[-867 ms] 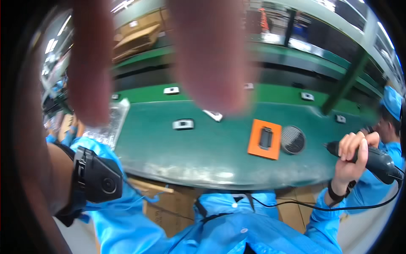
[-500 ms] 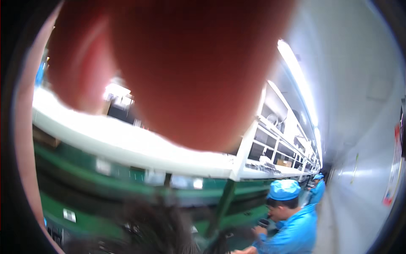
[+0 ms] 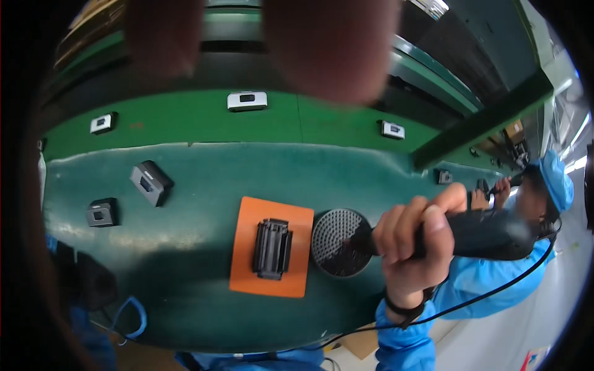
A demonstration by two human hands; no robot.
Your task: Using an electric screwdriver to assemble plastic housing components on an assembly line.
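Observation:
My right hand [image 3: 411, 241] is closed around a black corded tool [image 3: 489, 235] that looks like an electric screwdriver. Its front end points left, over a round grey dish [image 3: 337, 226] with a grid of holes; dark small pieces lie in the dish's lower part. Left of that dish is an orange mat [image 3: 244, 266] bearing a ribbed dark-grey plastic part [image 3: 272, 248]. Two blurred fingers of my left hand [image 3: 325, 55] hang close at the upper edge; the rest of that hand is out of sight, so its grip cannot be read.
Small grey housings lie on the green table [image 3: 192, 216]: one tilted [image 3: 148, 182], one nearer the left edge [image 3: 101, 213]. Several more, including a pale one [image 3: 247, 101], sit on the green ledge behind. The tool's black cord [image 3: 495, 287] loops at right, near a blue-clad co-worker [image 3: 550, 185].
The view has swung down from the shelves and aisle to the tabletop. My left fingers cover less of the picture. My right hand with the corded tool has come into view.

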